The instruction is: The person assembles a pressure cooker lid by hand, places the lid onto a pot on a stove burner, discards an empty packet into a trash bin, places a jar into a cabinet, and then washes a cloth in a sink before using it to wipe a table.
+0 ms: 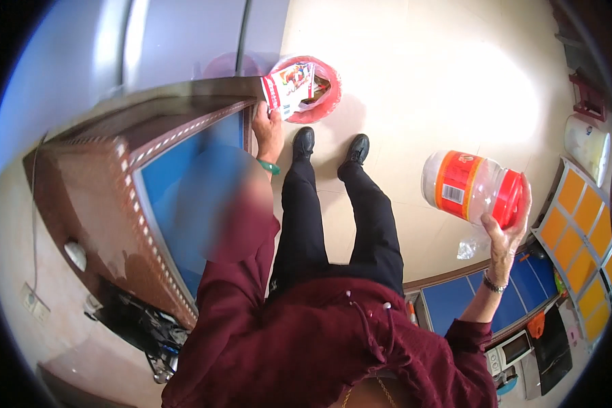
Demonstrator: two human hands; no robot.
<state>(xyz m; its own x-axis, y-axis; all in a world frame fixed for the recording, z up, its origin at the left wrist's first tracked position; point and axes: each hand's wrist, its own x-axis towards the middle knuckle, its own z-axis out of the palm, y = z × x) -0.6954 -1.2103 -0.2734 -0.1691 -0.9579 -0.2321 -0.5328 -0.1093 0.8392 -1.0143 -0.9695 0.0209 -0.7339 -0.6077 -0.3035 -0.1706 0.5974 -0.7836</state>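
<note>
My left hand (269, 133), with a green bangle at the wrist, grips the lower edge of a red and white printed packet (289, 87). That packet is over the near-left part of a red waste bin (331, 104) and hides some of its opening. A thin plastic liner and some brown waste show inside the bin. Out to the right, my right hand (505, 245) holds a large clear plastic jar (484, 178) by its red screw lid (508, 199). The jar lies tilted on its side in the air. It bears a red and orange label, and I see no clear contents.
A brown-edged counter (81, 204) with blue cabinet doors (168, 183) runs along my left, beside a grey cabinet or appliance (183, 41). Crumpled clear plastic (472, 248) shows below the jar. Blue cabinets (449, 303) and an orange-panelled cabinet (574, 245) stand at right.
</note>
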